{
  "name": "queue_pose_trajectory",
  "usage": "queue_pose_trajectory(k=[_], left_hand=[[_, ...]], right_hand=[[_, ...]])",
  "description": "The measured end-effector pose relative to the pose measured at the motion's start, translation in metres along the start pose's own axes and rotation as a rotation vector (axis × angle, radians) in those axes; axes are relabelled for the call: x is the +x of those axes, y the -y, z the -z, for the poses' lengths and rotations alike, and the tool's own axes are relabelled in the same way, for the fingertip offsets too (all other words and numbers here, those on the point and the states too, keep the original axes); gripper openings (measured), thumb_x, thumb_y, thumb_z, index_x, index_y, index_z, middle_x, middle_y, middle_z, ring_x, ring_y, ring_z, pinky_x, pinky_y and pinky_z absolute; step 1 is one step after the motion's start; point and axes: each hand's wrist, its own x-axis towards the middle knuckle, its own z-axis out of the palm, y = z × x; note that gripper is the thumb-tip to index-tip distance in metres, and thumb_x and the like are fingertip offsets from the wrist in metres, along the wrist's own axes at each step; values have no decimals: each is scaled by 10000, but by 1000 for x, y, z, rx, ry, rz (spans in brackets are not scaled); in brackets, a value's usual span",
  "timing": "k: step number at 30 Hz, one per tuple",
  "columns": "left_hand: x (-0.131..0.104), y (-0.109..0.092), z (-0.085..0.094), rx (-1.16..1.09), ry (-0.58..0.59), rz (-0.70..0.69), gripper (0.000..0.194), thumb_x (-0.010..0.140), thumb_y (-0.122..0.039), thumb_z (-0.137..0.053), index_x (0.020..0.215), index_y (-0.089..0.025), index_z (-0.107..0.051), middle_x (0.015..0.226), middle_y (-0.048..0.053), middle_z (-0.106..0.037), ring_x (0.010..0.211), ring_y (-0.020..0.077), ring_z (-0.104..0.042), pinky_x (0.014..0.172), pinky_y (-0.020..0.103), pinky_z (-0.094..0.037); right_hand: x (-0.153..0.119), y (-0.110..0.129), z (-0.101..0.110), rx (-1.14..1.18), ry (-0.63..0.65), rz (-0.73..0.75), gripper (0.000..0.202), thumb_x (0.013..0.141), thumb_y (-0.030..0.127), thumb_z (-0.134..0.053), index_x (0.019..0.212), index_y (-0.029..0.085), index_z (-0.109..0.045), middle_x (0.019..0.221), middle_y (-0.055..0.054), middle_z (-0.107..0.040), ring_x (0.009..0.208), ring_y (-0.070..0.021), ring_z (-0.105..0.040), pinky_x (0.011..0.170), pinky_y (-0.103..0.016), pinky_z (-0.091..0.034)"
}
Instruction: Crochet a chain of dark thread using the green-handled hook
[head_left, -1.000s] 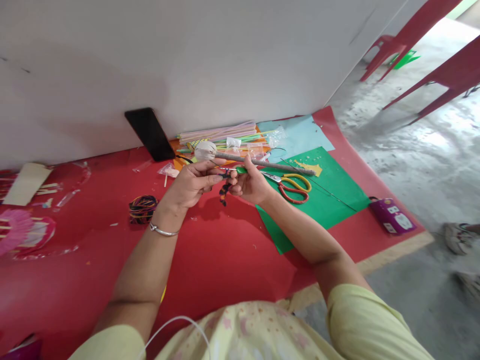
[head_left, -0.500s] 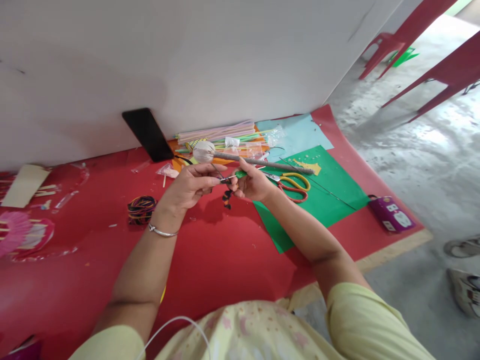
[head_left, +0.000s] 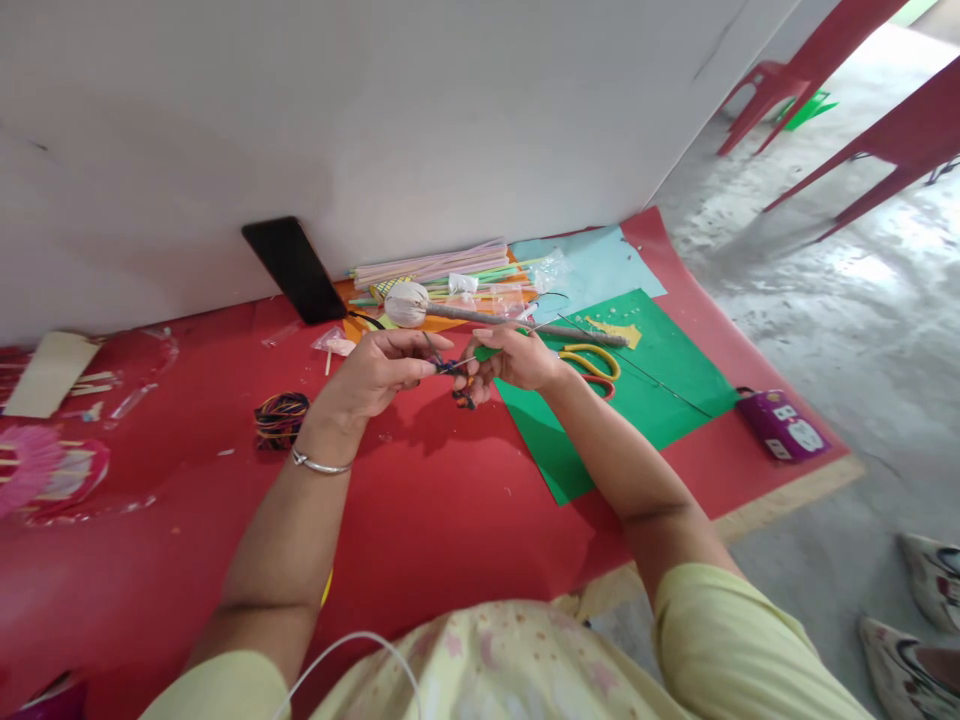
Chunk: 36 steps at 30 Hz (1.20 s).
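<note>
Over the red table covering, my two hands meet in front of the body. My right hand is closed on the green handle of a thin metal crochet hook. Its tip points left into a small dark, multicoloured piece of yarn work, which hangs between the hands. My left hand pinches the yarn work at its left end, and a strand runs up over the fingers. Left of that wrist lies a bundle of the same yarn. The hook's tip is too small to make out.
Scissors lie partly behind my right hand on a green sheet. Beyond are a white-headed stick and pipe cleaners. A phone leans on the wall. A purple pack sits near the right edge.
My right hand has moved slightly right and turned, covering more of the scissors. The yarn work has shifted a little right. Another person's shoes at the right have moved.
</note>
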Motion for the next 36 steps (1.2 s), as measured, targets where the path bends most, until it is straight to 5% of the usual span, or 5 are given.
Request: queue_pose_trajectory(k=[13,19,26,31,36], left_hand=[[2,-4,-3,15,-84,-31,288,623,-170,-960,908,-199,-932,679,16,-703,469,36,-408,446,217,-235],[4,-3,-8,-24,-281,-78,359,572,-139,-963,926,-177,-922,680,1,-677,511,42,-445,450,195,-245],[4,-5,-15,-229,-192,56,380,554,-138,-928,929,-194,-904,645,-35,-639,444,2,-293,429,185,-121],[3,-6,-10,-199,-187,37,376,570,-144,-921,944,-183,-906,650,-33,-614,467,14,-294,444,201,-132],[4,-2,-7,59,-321,-81,348,585,-159,-918,933,-172,-914,670,-11,-636,542,56,-409,486,220,-226]], right_hand=[[-11,14,-20,-257,-215,169,637,990,773,-687,859,153,-744,827,-122,-836,646,-238,-826,622,-351,-707],[-15,4,-36,-1141,-341,597,525,1200,531,-418,989,185,-752,975,-120,-794,933,-234,-794,894,-390,-672],[-4,-33,-26,-1693,-449,895,479,1199,489,-446,1306,134,-749,1274,-217,-786,1221,-289,-782,1012,-390,-679],[-4,-22,-20,-1748,-372,914,507,1205,501,-431,1318,135,-763,1278,-206,-790,1203,-273,-789,996,-371,-678],[-6,-6,-14,-1783,-237,785,441,1214,434,-439,1313,154,-764,1318,-180,-782,1178,-256,-775,978,-368,-659]])
